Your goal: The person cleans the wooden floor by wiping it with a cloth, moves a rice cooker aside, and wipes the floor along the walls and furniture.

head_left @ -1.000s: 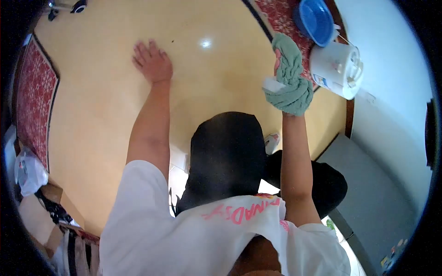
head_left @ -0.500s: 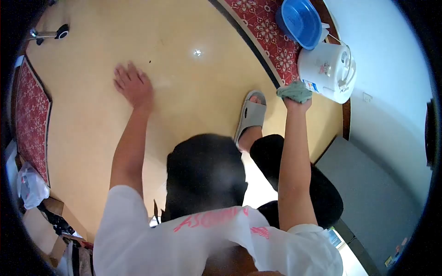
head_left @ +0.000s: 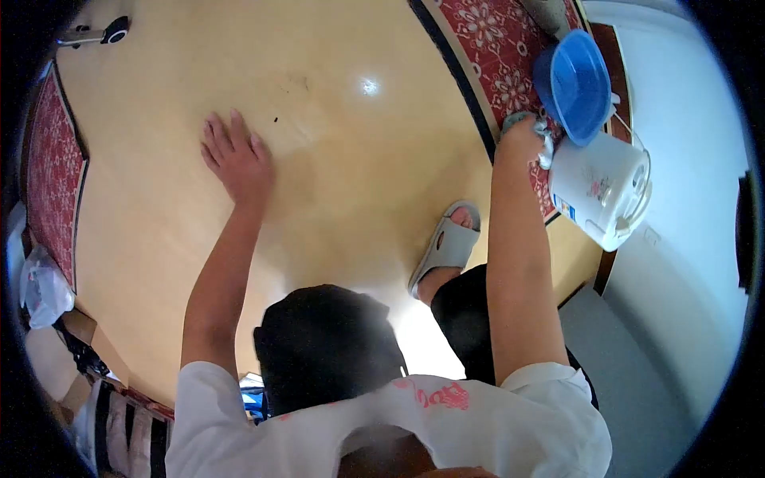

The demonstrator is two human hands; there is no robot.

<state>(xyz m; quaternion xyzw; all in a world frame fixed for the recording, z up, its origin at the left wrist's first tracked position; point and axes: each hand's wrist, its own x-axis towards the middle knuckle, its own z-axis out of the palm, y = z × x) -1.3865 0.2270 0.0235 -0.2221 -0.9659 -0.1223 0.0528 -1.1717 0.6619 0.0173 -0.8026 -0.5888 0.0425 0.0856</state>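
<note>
My left hand (head_left: 241,169) lies flat on the yellow floor (head_left: 319,191), fingers spread, holding nothing. A small dark speck (head_left: 276,119) is on the floor just right of its fingertips. My right hand (head_left: 522,143) is closed on a grey-green cloth (head_left: 518,119) at the edge of the red patterned mat (head_left: 514,89); most of the cloth is hidden under the hand. Against its right side shows a crumpled whitish piece (head_left: 545,143) that I cannot make out. Close by on the right stand a blue basin (head_left: 580,88) and a white rice-cooker-like appliance (head_left: 594,187).
A grey slipper (head_left: 449,251) on my foot rests on the floor below my right hand. Another red mat (head_left: 54,175) and a plastic bag (head_left: 46,291) lie at the left. A caster leg (head_left: 96,34) stands at upper left. A white wall (head_left: 677,119) bounds the right.
My right hand has moved up with the cloth, from beside the appliance to the mat's edge near the basin. My left hand stays flat on the floor. The view has shifted.
</note>
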